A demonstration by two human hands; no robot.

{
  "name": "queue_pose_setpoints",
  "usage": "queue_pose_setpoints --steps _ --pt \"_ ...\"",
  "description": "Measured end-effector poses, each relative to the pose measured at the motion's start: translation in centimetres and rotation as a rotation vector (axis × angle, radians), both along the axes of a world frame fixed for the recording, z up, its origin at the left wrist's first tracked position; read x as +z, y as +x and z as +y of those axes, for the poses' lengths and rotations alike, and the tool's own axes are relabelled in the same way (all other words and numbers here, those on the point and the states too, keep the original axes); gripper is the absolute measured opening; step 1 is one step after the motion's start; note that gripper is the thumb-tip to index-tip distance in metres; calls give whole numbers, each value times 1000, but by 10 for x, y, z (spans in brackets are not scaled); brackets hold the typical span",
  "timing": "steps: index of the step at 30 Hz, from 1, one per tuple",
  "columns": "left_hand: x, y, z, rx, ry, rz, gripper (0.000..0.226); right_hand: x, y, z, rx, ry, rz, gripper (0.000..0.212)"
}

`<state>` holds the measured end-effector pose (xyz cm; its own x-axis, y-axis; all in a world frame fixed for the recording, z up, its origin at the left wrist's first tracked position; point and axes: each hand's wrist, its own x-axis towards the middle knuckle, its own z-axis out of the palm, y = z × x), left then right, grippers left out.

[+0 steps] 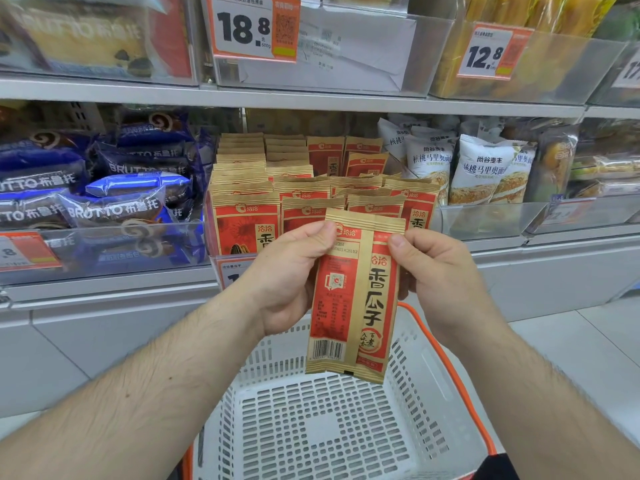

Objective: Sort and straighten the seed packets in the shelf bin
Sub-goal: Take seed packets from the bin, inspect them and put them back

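Both hands on one packet

My left hand (294, 271) and right hand (440, 275) pinch the red-and-tan paper seed packet (353, 296); light, crinkly, best held by its edges.

Head view looks forward and down, close to the shelf (311, 102)

Both forearms are bare to the frame's lower edge, with no sleeves, watch or rings showing. Fine dark hair covers them. The left hand (291, 271) and right hand (440, 271) are ungloved, with short, plain thumbnails.
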<state>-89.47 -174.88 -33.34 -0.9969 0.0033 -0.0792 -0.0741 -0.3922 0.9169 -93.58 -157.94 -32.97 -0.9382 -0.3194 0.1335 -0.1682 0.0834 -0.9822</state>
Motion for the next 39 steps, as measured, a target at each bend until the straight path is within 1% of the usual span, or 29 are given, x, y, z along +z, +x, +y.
queue_pose_setpoints --steps 5,9,12,14,16,18,21,23,26,28,30,33,36,37,39 --pt "1 0 1 3 1 -5 31 -1 -1 0 -10 -19 -4 31" --pt "2 0 0 16 4 -6 32 -1 -2 2 5 5 8 31" --pt "5 -1 -1 37 23 14 30 -1 -6 8 105 63 -35 29" --pt "6 -2 -3 70 56 22 30 -1 -7 10 182 144 -60 26" --pt "7 -3 -4 96 75 15 30 -3 -7 10 212 198 -56 19" --pt "7 -3 -5 92 67 5 30 -3 -6 9 199 198 -42 12" --pt "7 0 -6 29 -18 -18 29 -1 -7 9 131 121 -57 15" --pt "6 1 -7 -23 -88 -33 35 -1 -10 11 73 58 -70 20" --pt "4 1 -7 -39 -105 -45 38 -1 -12 13 57 24 -73 32" --pt "5 1 -6 -35 -77 -42 42 1 -12 15 95 20 -113 42" --pt "5 0 -6 -25 -36 -34 42 2 -13 19 175 62 -158 43" --pt "5 -1 -7 -17 33 -16 31 2 -13 23 311 124 -201 45" --pt "6 -1 -6 -15 64 -13 31 1 -13 24 357 75 -234 47" --pt "7 -1 -6 -13 66 -14 31 1 -13 25 368 59 -242 51" --pt "7 -1 -5 -6 64 -12 34 1 -15 26 400 35 -244 72"
